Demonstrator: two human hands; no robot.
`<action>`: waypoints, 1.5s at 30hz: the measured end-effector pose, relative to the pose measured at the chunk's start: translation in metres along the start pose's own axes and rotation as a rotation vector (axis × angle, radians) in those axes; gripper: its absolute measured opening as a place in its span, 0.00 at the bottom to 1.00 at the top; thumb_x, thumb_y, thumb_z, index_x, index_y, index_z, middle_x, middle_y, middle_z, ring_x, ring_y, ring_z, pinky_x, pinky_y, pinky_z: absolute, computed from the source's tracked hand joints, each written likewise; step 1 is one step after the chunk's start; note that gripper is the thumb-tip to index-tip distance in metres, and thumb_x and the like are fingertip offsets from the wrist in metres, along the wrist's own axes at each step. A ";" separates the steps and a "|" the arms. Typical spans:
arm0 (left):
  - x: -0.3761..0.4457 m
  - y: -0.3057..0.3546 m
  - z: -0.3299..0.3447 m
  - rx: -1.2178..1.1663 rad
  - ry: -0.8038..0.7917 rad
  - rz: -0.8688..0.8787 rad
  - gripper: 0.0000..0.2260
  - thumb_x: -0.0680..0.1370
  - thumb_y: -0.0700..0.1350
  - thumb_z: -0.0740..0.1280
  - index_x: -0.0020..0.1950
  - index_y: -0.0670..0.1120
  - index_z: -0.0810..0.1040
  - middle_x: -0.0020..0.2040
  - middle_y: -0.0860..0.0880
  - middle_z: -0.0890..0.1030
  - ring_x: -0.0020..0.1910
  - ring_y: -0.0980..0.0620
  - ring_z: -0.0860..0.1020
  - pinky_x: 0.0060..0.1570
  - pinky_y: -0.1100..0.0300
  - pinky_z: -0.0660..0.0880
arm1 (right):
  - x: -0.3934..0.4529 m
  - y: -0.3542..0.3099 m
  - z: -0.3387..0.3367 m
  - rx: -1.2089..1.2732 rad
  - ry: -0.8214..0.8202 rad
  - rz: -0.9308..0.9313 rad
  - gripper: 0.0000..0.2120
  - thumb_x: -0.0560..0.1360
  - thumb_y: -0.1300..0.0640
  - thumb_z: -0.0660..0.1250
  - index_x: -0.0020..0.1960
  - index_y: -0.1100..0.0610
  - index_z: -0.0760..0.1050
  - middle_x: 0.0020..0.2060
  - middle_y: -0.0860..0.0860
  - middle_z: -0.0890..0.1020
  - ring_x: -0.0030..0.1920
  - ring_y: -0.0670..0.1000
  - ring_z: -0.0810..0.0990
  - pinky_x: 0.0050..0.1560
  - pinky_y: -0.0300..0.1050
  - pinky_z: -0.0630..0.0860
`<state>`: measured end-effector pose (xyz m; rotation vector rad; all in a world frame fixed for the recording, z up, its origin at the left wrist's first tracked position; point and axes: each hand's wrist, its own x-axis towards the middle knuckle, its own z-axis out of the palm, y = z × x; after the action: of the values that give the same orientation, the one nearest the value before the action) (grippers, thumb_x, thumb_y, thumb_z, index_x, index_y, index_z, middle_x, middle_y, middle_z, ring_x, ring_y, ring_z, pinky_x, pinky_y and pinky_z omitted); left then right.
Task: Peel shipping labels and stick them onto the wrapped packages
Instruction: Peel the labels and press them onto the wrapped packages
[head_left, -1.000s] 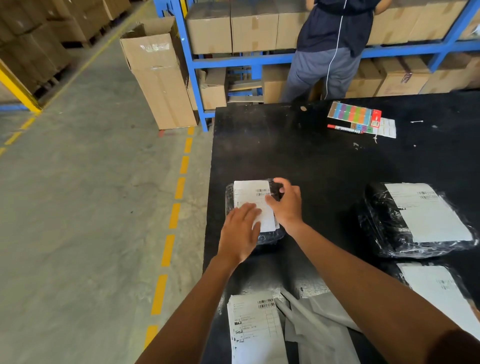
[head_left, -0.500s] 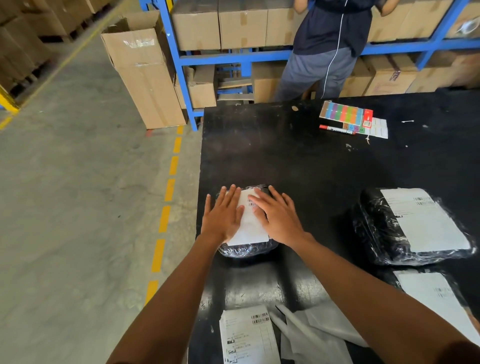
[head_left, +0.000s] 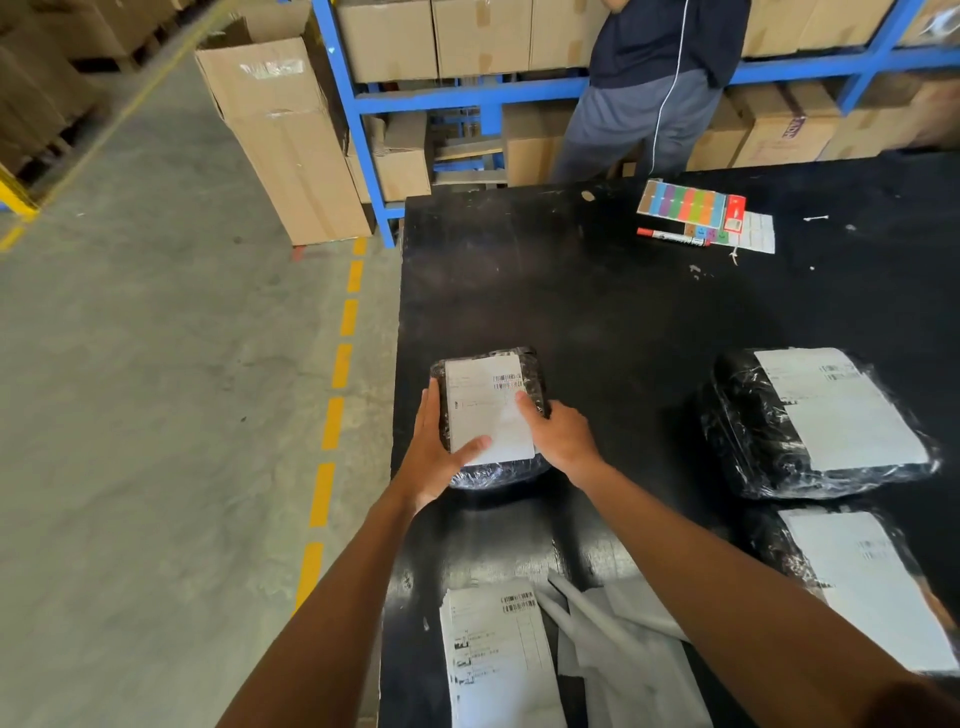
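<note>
A small package (head_left: 532, 371) wrapped in black film lies near the left edge of the black table (head_left: 597, 291), with a white shipping label (head_left: 483, 410) stuck on top. My left hand (head_left: 434, 454) cups its left side, thumb on the label's lower edge. My right hand (head_left: 558, 434) holds its right side, with a finger on the label. A stack of unpeeled labels (head_left: 498, 654) lies at the near edge. Two larger wrapped packages (head_left: 815, 421) (head_left: 857, 582) with labels sit to the right.
Peeled white backing strips (head_left: 628, 639) lie beside the label stack. A colour sticker sheet (head_left: 685, 202) and a red marker (head_left: 670, 236) lie at the far side. A person (head_left: 649, 88) stands behind the table at blue shelving with cardboard boxes. A tall box (head_left: 283, 135) stands on the floor at left.
Both hands lay flat on the label, pressing it down; now they have slid outward and grip the package by its left and right sides.
</note>
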<state>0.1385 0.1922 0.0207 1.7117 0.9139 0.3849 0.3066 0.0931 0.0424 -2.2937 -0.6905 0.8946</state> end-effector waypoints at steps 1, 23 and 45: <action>-0.005 0.000 -0.002 -0.045 -0.037 -0.002 0.48 0.67 0.57 0.79 0.77 0.64 0.50 0.76 0.56 0.63 0.77 0.51 0.59 0.72 0.42 0.63 | -0.003 -0.001 -0.001 0.019 -0.009 0.033 0.39 0.72 0.25 0.52 0.58 0.58 0.78 0.53 0.57 0.82 0.57 0.60 0.80 0.54 0.50 0.76; -0.046 0.014 0.056 0.297 -0.128 0.068 0.24 0.84 0.56 0.47 0.80 0.54 0.52 0.79 0.55 0.51 0.79 0.52 0.49 0.77 0.53 0.49 | -0.048 0.056 -0.059 0.798 0.107 0.347 0.27 0.72 0.32 0.66 0.49 0.56 0.79 0.47 0.51 0.84 0.51 0.55 0.82 0.59 0.51 0.78; -0.075 0.023 0.132 1.037 -0.056 0.110 0.31 0.79 0.48 0.62 0.79 0.45 0.54 0.79 0.39 0.54 0.77 0.37 0.52 0.75 0.41 0.52 | -0.212 0.259 -0.205 0.715 0.281 0.406 0.33 0.59 0.28 0.73 0.49 0.54 0.84 0.46 0.55 0.86 0.47 0.54 0.85 0.64 0.54 0.76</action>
<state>0.1859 0.0465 0.0108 2.6986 1.0586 -0.1191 0.3840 -0.2894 0.0847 -1.8535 0.2139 0.7962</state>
